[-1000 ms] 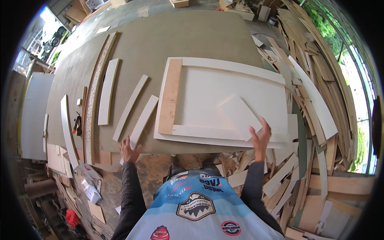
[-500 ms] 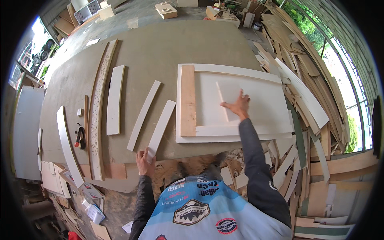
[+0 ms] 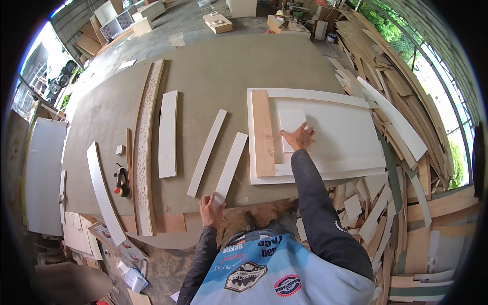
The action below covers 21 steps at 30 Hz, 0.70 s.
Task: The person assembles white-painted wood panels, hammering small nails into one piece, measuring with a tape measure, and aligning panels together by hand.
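Through the head view, I see my left hand (image 3: 211, 211) with bent fingers touching the near end of a narrow, flat white strip (image 3: 233, 162); I cannot tell whether it grips. My right hand (image 3: 300, 137) spreads wide across a small white rectangular board (image 3: 292, 119), and I cannot tell how firmly it holds. That board lies under the right hand, on a large white framed panel (image 3: 335, 137); left of this hand runs a bare wooden crosspiece (image 3: 263, 132). Another slim white strip (image 3: 207, 152) lies beyond the left hand, on the grey-green table (image 3: 223, 66).
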Each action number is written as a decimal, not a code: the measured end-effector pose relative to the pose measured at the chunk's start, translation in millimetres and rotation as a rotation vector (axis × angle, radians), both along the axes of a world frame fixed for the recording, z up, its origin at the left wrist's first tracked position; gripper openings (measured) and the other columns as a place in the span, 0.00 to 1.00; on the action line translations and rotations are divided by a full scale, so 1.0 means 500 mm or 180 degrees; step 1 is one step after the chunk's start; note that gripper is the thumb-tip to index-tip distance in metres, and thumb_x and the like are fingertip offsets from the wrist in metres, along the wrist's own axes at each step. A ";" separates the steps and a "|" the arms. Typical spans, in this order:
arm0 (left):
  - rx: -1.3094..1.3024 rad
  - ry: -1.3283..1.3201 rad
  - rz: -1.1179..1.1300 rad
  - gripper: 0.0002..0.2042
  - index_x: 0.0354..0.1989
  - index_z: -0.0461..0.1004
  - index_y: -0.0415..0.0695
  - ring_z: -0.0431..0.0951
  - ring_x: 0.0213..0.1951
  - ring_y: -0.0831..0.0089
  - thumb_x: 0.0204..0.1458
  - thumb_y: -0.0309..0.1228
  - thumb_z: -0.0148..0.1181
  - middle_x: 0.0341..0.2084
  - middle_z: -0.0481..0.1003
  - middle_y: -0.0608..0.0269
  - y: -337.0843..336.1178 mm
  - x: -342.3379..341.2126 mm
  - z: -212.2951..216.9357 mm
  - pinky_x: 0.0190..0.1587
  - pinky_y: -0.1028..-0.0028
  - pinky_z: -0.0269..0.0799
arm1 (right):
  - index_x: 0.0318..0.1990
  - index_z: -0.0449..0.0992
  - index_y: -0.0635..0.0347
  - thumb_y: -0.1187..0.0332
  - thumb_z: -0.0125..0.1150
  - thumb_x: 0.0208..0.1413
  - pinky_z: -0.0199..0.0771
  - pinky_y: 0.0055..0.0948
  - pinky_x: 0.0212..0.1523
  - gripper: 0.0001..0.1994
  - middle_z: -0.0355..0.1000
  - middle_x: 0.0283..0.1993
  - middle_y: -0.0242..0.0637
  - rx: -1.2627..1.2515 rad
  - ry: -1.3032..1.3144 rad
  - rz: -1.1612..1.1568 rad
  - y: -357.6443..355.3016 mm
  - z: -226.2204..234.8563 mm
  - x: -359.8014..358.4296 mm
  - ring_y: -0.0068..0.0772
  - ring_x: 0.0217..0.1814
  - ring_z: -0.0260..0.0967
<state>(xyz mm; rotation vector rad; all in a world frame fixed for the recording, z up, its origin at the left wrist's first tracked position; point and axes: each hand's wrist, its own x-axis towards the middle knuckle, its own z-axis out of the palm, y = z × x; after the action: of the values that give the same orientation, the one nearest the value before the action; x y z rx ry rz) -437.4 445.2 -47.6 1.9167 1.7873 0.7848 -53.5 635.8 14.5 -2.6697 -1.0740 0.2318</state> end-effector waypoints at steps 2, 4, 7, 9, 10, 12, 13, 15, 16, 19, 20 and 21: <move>0.0049 -0.0037 0.0060 0.28 0.53 0.74 0.39 0.70 0.47 0.52 0.41 0.33 0.72 0.39 0.71 0.51 0.013 -0.001 -0.002 0.51 0.59 0.67 | 0.69 0.53 0.64 0.38 0.75 0.29 0.62 0.65 0.56 0.61 0.56 0.63 0.58 0.0471 0.0208 -0.0196 -0.019 0.018 0.010 0.60 0.69 0.52; 0.0070 -0.0069 0.0123 0.27 0.52 0.74 0.38 0.70 0.47 0.52 0.41 0.33 0.72 0.39 0.71 0.50 0.012 0.002 -0.012 0.50 0.59 0.67 | 0.69 0.53 0.64 0.37 0.75 0.29 0.62 0.65 0.56 0.61 0.57 0.62 0.59 0.0817 0.0445 -0.0302 -0.056 0.057 0.006 0.60 0.68 0.53; 0.0166 -0.0036 0.0114 0.26 0.51 0.74 0.38 0.71 0.46 0.52 0.41 0.35 0.72 0.39 0.72 0.50 0.035 0.019 -0.016 0.49 0.58 0.68 | 0.68 0.55 0.65 0.36 0.75 0.28 0.62 0.65 0.56 0.61 0.58 0.61 0.61 0.1047 0.0674 -0.0403 -0.089 0.092 0.008 0.61 0.66 0.54; 0.0164 0.0056 0.0072 0.28 0.53 0.73 0.38 0.71 0.45 0.52 0.42 0.36 0.71 0.39 0.72 0.50 0.048 0.035 -0.017 0.49 0.58 0.68 | 0.68 0.56 0.64 0.36 0.75 0.28 0.61 0.65 0.58 0.60 0.58 0.62 0.60 0.0801 0.0567 -0.0356 -0.088 0.095 0.017 0.61 0.67 0.54; 0.0165 0.0107 0.0063 0.29 0.54 0.72 0.38 0.71 0.45 0.52 0.42 0.36 0.71 0.40 0.72 0.50 0.051 0.042 -0.016 0.49 0.58 0.68 | 0.68 0.56 0.64 0.36 0.75 0.28 0.61 0.66 0.58 0.60 0.58 0.63 0.60 0.0678 0.0519 -0.0322 -0.087 0.095 0.019 0.61 0.68 0.53; 0.0015 -0.0011 0.0007 0.30 0.57 0.71 0.38 0.71 0.46 0.53 0.44 0.37 0.70 0.41 0.72 0.51 0.052 0.043 -0.002 0.50 0.58 0.68 | 0.67 0.57 0.64 0.35 0.75 0.29 0.60 0.66 0.60 0.60 0.57 0.64 0.59 0.0446 0.0437 -0.0225 -0.074 0.077 0.019 0.61 0.69 0.52; -0.0053 -0.0082 -0.0015 0.31 0.58 0.70 0.39 0.71 0.47 0.53 0.45 0.38 0.70 0.41 0.72 0.51 0.050 0.047 0.008 0.50 0.58 0.67 | 0.67 0.57 0.64 0.35 0.75 0.29 0.59 0.66 0.60 0.60 0.57 0.65 0.59 0.0338 0.0383 -0.0169 -0.066 0.072 0.026 0.61 0.70 0.51; 0.0330 -0.0181 0.0111 0.32 0.60 0.68 0.39 0.72 0.47 0.55 0.46 0.37 0.70 0.42 0.72 0.51 0.031 0.023 -0.008 0.48 0.60 0.69 | 0.67 0.58 0.63 0.34 0.74 0.29 0.58 0.67 0.61 0.59 0.56 0.66 0.58 0.0231 0.0177 -0.0089 -0.049 0.053 0.022 0.61 0.71 0.50; 0.0536 -0.0224 0.0192 0.32 0.61 0.68 0.40 0.72 0.47 0.56 0.47 0.37 0.69 0.43 0.72 0.52 0.022 0.006 -0.017 0.47 0.61 0.70 | 0.67 0.58 0.63 0.34 0.74 0.29 0.58 0.67 0.62 0.59 0.56 0.67 0.58 0.0192 0.0077 -0.0031 -0.038 0.052 0.020 0.61 0.72 0.50; 0.0259 -0.1011 0.0648 0.26 0.58 0.71 0.38 0.75 0.45 0.65 0.52 0.35 0.67 0.43 0.73 0.56 -0.048 -0.064 -0.001 0.43 0.69 0.73 | 0.67 0.57 0.64 0.33 0.74 0.29 0.60 0.66 0.58 0.60 0.58 0.64 0.58 0.0629 0.0319 -0.0008 -0.042 0.072 -0.017 0.59 0.69 0.52; 0.0145 -0.1386 0.0844 0.24 0.58 0.72 0.38 0.76 0.44 0.66 0.53 0.35 0.66 0.42 0.74 0.56 -0.083 -0.080 0.010 0.44 0.70 0.72 | 0.67 0.57 0.64 0.33 0.74 0.29 0.61 0.66 0.57 0.60 0.58 0.63 0.58 0.0798 0.0427 -0.0004 -0.053 0.079 -0.031 0.59 0.68 0.52; 0.0128 -0.1755 0.1030 0.23 0.57 0.72 0.38 0.76 0.43 0.69 0.55 0.35 0.65 0.42 0.74 0.58 -0.122 -0.108 0.013 0.42 0.72 0.72 | 0.67 0.56 0.66 0.31 0.73 0.29 0.60 0.64 0.58 0.61 0.58 0.61 0.59 0.1123 0.0628 0.0091 -0.070 0.096 -0.069 0.60 0.66 0.52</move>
<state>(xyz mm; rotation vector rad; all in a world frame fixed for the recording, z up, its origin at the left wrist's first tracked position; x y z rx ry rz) -491.3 384.3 -41.1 1.2633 1.7366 1.3158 -87.8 600.6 62.5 -2.2687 -0.9882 0.2759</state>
